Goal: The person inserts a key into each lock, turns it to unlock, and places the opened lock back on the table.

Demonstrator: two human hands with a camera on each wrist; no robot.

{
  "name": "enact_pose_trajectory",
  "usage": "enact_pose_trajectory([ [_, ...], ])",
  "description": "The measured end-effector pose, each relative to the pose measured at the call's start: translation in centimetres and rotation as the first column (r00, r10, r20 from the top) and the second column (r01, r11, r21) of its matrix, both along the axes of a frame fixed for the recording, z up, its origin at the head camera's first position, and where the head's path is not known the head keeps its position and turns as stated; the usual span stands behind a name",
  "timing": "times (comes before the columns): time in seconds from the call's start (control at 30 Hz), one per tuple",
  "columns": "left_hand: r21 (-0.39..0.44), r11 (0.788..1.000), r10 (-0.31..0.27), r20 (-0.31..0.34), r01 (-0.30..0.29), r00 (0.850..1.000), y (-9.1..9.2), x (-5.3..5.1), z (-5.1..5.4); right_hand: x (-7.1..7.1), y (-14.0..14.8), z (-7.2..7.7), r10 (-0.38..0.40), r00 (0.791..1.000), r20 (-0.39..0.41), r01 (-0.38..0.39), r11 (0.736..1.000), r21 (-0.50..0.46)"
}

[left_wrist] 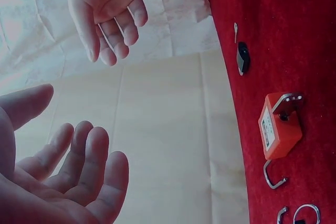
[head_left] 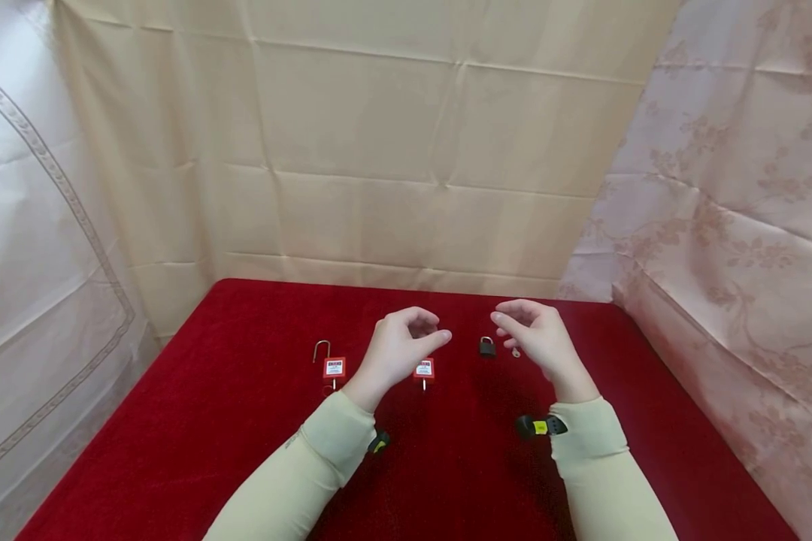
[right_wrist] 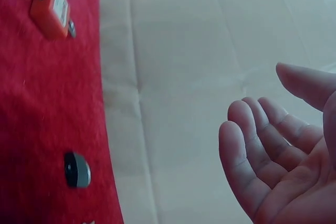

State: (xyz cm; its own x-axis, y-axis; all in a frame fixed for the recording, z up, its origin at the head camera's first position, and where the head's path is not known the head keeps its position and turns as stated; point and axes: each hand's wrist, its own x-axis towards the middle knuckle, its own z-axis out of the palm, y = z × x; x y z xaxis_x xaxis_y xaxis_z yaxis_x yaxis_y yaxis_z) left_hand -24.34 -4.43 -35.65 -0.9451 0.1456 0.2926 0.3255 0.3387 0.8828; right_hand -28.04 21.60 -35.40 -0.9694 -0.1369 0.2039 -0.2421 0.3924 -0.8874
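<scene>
Both hands are held up above the table with nothing in them. My left hand (head_left: 401, 344), fingers relaxed and slightly bent, is over a red padlock (head_left: 423, 369) with a key in its bottom, partly covering it from the head camera. To the left lies another red padlock (head_left: 334, 367), its metal shackle (head_left: 321, 349) swung out to one side and a key at its base. My right hand (head_left: 540, 336) hovers near a small black padlock (head_left: 487, 347) and a small key (head_left: 516, 352). Its fingers are loosely bent, apart from the thumb in the right wrist view.
A red cloth covers the table (head_left: 243, 421). Beige cloth (head_left: 379, 150) hangs behind it, with patterned cloths at the left and right sides. A wrist camera (head_left: 540, 427) is strapped at the right sleeve; another (head_left: 379, 442) shows at the left sleeve.
</scene>
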Motion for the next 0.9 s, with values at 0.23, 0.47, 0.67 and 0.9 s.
enact_pose_trajectory([
  [0.23,-0.010,1.000,-0.002,-0.007,0.002,1.000,0.7,-0.4,0.0,-0.9,1.1,-0.3,-0.041,0.999,-0.017,0.041,0.999,0.035],
  [0.47,-0.052,0.999,-0.005,0.034,0.007,0.999,1.0,-0.8,0.0,-1.6,2.2,-0.9,-0.076,0.997,0.009,0.075,0.993,0.090],
  [0.67,-0.070,0.997,-0.005,0.059,0.009,0.998,1.2,-1.5,-0.5,-2.3,2.9,-1.2,-0.092,0.995,0.040,0.086,0.987,0.134],
  [0.9,-0.093,0.996,-0.010,0.083,0.017,0.996,1.7,-2.1,-1.1,-2.9,3.7,-2.1,-0.138,0.986,0.097,0.121,0.978,0.169],
])
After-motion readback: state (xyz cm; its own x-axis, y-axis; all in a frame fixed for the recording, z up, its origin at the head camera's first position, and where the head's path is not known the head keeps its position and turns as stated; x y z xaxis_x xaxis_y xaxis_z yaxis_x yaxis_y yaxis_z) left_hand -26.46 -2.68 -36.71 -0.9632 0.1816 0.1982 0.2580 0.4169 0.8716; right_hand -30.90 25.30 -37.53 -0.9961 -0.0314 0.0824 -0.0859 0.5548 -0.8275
